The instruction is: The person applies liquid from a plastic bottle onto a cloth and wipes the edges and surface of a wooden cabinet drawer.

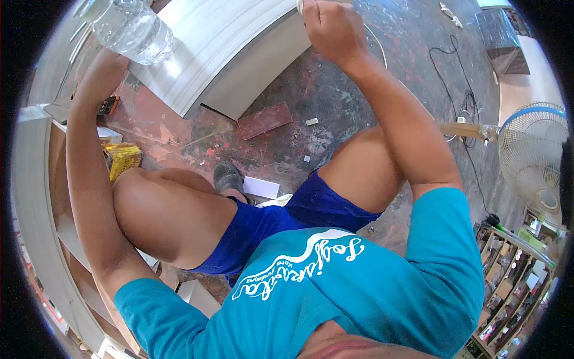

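My left hand (103, 73) is at the upper left, bent at the wrist beside a large clear plastic bottle (134, 33). The bottle covers its fingers, so I cannot tell whether they grip anything. At the top edge, my right hand (336, 31) is closed in a fist above the far end of a pale wood-grain panel piece (206, 42). A small bit of something white shows at its fingers, cut off by the frame. The panel piece stands on the floor between my arms, its darker side facing me.
A reddish block (264, 121) and a white rectangular piece (261, 188) lie on the stained floor (323, 107). A yellow packet (124, 160) is by my left knee. To the right are a fan (534, 158), black cables (460, 90) and a crowded rack (514, 281). Shelving (36, 197) stands left.
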Demonstrator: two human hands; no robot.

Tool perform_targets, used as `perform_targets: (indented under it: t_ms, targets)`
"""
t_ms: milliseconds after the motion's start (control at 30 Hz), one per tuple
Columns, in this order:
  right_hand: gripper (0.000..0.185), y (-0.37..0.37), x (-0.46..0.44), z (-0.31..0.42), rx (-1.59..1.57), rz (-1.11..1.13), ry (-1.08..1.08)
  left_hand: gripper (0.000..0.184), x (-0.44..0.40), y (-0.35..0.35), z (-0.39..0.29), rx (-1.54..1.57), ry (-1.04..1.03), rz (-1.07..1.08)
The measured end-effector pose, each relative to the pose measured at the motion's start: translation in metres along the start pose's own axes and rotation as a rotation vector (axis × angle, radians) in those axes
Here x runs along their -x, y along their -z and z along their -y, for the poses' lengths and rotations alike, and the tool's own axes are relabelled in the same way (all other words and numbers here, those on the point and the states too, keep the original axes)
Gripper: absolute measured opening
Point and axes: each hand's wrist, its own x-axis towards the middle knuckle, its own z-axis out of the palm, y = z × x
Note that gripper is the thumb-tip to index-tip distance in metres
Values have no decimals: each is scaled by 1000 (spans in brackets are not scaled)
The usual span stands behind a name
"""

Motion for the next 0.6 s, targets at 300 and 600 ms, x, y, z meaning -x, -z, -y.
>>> perform_targets:
  t_ms: [300,600]
  targets:
    - [46,-10,25,-2,-51,208,-68,37,-1,-2,-6,6,6,-7]
    - [43,67,-11,17,41,63,-151,37,-3,0,-12,29,-1,-2]
